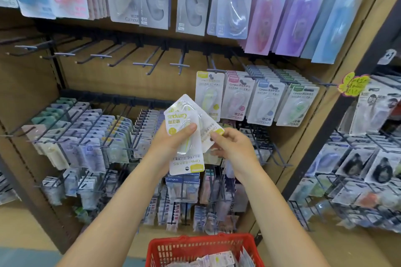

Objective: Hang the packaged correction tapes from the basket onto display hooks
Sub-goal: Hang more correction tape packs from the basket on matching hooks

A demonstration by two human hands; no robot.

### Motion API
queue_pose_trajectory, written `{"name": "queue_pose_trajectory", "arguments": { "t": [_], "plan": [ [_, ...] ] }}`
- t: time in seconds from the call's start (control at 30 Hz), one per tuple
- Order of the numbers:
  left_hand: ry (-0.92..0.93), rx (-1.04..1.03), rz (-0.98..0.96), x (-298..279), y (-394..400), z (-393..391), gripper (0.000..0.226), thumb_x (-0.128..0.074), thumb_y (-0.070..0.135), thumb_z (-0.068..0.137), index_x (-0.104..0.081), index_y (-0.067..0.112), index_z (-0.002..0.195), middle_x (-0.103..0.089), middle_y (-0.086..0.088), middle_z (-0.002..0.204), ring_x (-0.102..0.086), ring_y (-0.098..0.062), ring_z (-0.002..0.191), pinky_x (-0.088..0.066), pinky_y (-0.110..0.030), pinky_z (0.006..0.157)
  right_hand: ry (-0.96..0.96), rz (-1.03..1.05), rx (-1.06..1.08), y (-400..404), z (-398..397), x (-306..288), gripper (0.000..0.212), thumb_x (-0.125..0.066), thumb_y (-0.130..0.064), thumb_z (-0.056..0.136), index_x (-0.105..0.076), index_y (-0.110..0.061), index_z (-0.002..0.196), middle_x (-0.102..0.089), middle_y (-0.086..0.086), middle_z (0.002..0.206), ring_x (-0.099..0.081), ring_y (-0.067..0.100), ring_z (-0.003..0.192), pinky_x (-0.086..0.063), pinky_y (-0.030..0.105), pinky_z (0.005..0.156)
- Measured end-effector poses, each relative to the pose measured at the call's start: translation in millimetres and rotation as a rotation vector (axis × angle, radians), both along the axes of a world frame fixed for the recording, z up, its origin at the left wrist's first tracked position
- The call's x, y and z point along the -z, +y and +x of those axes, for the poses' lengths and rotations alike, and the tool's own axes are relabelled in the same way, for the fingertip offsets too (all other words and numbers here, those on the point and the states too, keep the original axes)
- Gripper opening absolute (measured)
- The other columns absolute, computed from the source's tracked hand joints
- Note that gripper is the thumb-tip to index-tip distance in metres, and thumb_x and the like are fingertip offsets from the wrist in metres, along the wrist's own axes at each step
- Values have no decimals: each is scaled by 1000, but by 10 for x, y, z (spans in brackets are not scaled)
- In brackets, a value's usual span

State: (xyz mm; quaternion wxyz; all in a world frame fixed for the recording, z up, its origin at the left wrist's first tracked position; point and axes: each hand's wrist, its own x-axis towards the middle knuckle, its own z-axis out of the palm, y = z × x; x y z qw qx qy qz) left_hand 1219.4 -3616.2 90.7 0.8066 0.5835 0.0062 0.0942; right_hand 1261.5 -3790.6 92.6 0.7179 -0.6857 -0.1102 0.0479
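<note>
From the head camera, both arms reach up toward a display rack [217, 58] of brown board hung with stationery. The left hand [171, 140] grips a yellow-and-white correction tape pack [184, 147], thumb pressed across its clear blister; the pack is upside down, its hang hole at the bottom. Behind it sits a second yellow pack [208, 130], tilted, and the right hand [231, 144] pinches that one at its lower right edge between thumb and fingers. The two packs overlap and touch.

Just above them, near the middle of the rack, a matching yellow pack [208, 95] hangs on a hook, first in a row with pink, blue and green packs [260, 104] to its right. Left of that row, along the same rail, a line of bare hooks [108, 58] juts out.

At the bottom edge of the view a red basket [204, 247] holds more packs [217, 259] (too jumbled to count).
</note>
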Motion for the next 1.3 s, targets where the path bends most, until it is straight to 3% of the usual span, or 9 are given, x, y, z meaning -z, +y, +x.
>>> {"name": "queue_pose_trajectory", "arguments": {
  "t": [0.23,0.43,0.6,0.73,0.83,1.0,1.1,1.2,1.3],
  "plan": [
    [120,-102,10,125,65,-64,38,-79,20,89,-69,18,126,-78,-5,117,-75,-25,106,-59,-45,92,20,192,196,-239,110,-82,9,-57,-16,104,-65,-14,99,-75,5,102,-72,18,88,-60,30,66],
    [110,-293,127,82,176,-82,33,-86,24,84,-71,26,113,-78,4,109,-74,-19,103,-58,-45,93,-46,60,202,-336,119,-147,11,-81,-26,86,-75,-16,83,-75,2,83,-70,21,82,-54,39,75],
    [61,-107,276,-44,22,-84,44,-86,31,79,-70,26,120,-78,7,112,-73,-16,108,-56,-37,93,-70,-5,28,-140,18,-216,19,-85,-20,79,-70,-17,69,-72,1,70,-66,16,64,-52,30,62],
    [1,81,247,-51,-128,-107,54,-81,24,79,-67,17,131,-77,3,121,-73,-13,111,-58,-25,86,-57,21,8,-30,1,-198,25,-86,-21,79,-64,-18,69,-66,-1,67,-62,18,66,-50,35,66],
    [-11,75,210,-32,-159,-111,55,-82,19,78,-66,17,131,-76,0,123,-72,-18,114,-58,-33,91,-48,54,8,-4,0,-170,29,-85,-22,82,-57,-18,71,-62,-3,65,-59,19,66,-49,38,68],
    [35,7,150,-27,-165,-79,44,-82,4,84,-70,14,124,-78,-3,115,-75,-23,109,-58,-40,92,-38,23,1,47,2,-137,25,-74,-33,91,-56,-17,84,-63,4,81,-61,23,79,-50,42,75],
    [32,-56,145,-53,-185,-73,38,-80,2,84,-72,14,120,-79,-2,111,-76,-22,104,-58,-41,93,31,65,-97,17,6,-199,9,-67,-20,93,-58,-17,95,-69,6,93,-68,20,85,-53,40,77],
    [-12,-86,114,-95,-183,-77,32,-75,-3,87,-73,11,116,-79,-6,111,-75,-26,105,-61,-39,91,30,95,-216,-48,23,-224,33,-69,-17,77,-59,-14,109,-74,6,104,-72,21,94,-56,40,83],
    [-33,-119,44,-119,-142,-32,37,-74,-1,88,-70,3,124,-76,-14,118,-73,-34,111,-58,-49,97,10,128,-267,-74,30,-184,43,-75,-12,82,-59,-9,122,-76,9,113,-73,27,105,-57,44,91]
  ]
}}
